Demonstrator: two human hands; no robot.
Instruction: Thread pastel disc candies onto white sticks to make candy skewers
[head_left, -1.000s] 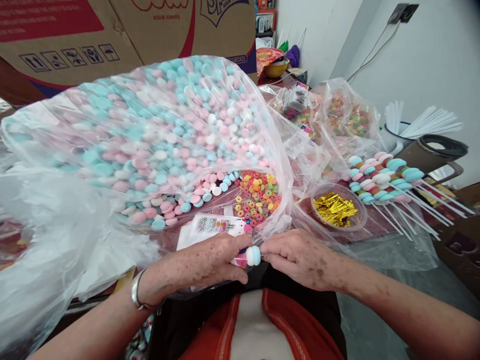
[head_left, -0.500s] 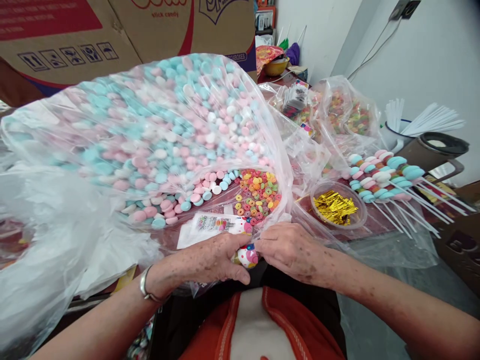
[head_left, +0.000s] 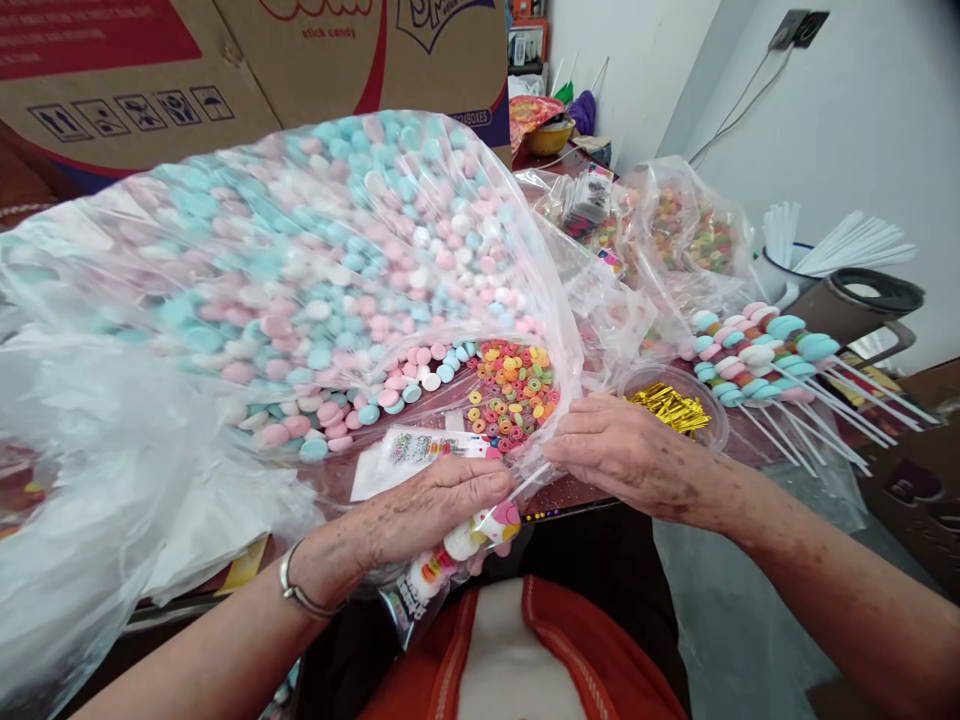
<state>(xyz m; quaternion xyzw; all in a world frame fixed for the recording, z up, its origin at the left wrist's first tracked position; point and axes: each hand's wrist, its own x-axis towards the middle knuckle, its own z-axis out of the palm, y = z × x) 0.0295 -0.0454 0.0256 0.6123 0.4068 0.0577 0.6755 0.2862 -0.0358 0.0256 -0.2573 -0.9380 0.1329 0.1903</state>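
Observation:
My left hand (head_left: 442,505) is closed around a candy skewer (head_left: 461,545) in a clear printed bag. The bagged skewer slants, its wide bag end low and to the left over my lap. From its upper end a white stick (head_left: 531,482) points up toward my right hand (head_left: 619,455). The right hand's fingers are pressed together by the tip of the stick; what they hold, if anything, is hidden. Beside the right hand is a clear tub (head_left: 721,432) of gold twist ties (head_left: 671,407). Flat printed bags (head_left: 409,450) lie just beyond my left hand.
A large clear bag of pastel candies (head_left: 360,230) covers much of the table, with fruit-coloured ring candies (head_left: 514,390) at its mouth. Finished-looking candy skewers (head_left: 757,350) lie at the right, near mugs (head_left: 862,300) and white sticks (head_left: 847,245). A cardboard box (head_left: 300,80) stands behind.
My right hand has moved up and right, away from my left hand, partly over the tub. The bagged skewer now shows more of its length, and its stick is visible.

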